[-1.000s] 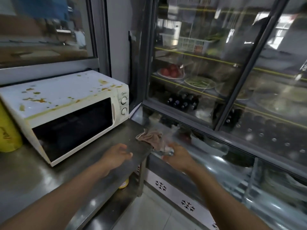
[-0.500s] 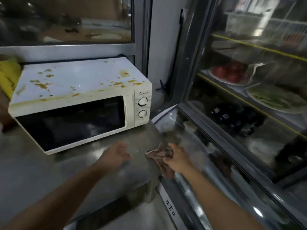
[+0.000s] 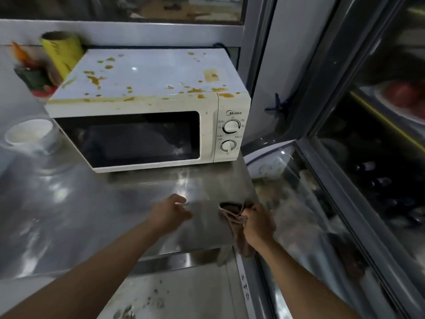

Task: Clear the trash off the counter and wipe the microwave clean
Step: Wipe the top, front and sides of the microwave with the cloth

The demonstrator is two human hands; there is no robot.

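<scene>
Brown cleaning rag (image 3: pixel 239 229): bunched in the right hand (image 3: pixel 258 224), whose fingers are curled around its upper folds; the loose end hangs below the fist, over the right front corner of the stainless-steel counter (image 3: pixel 115 222). Left hand (image 3: pixel 170 214): fingers relaxed, holding nothing, low over the counter just left of the rag; whether it touches the steel cannot be told. White microwave (image 3: pixel 149 107): stands at the back of the counter, directly ahead of both hands and above them in the view, its long axis running left to right; the top panel is spattered with orange-brown sauce, thickest along the front edge and toward the right rear corner. Judgement: the rag-bearing right hand sits below the dial end, so the nearest stains lie up and slightly left of it; a forward reach onto the top panel is the likely wiping move. Left of the microwave: yellow cylindrical container (image 3: pixel 62 54), white bowl (image 3: pixel 30 134). Right: glass-fronted refrigerated display (image 3: pixel 368 157).
</scene>
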